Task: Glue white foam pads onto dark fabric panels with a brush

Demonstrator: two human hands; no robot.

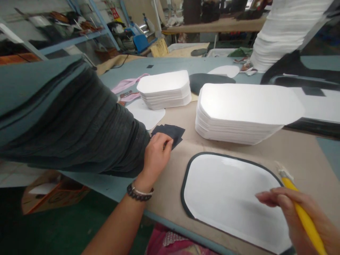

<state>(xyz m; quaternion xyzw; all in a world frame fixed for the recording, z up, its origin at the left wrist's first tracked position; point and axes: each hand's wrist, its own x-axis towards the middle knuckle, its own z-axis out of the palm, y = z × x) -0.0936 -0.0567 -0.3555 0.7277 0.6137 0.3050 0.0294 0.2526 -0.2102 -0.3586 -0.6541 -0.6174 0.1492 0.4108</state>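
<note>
My left hand (157,156) is closed over a small pile of dark patches (172,132), its fingers pinched at their near edge; the fingertips are partly hidden. My right hand (294,209) grips a brush (300,212) with a yellow handle, bristles pointing up and away. Just left of this hand lies a white panel (228,198) with rounded corners, on top of a dark green sheet whose border shows around it. The right fingertips are over the panel; whether they touch it I cannot tell.
A tall leaning stack of dark green sheets (87,124) stands at the left. Behind the panel are two stacks of white panels, a larger stack (247,106) and a smaller stack (164,85). At back right rises a tall white pile (281,35). The table's edge (170,221) runs in front.
</note>
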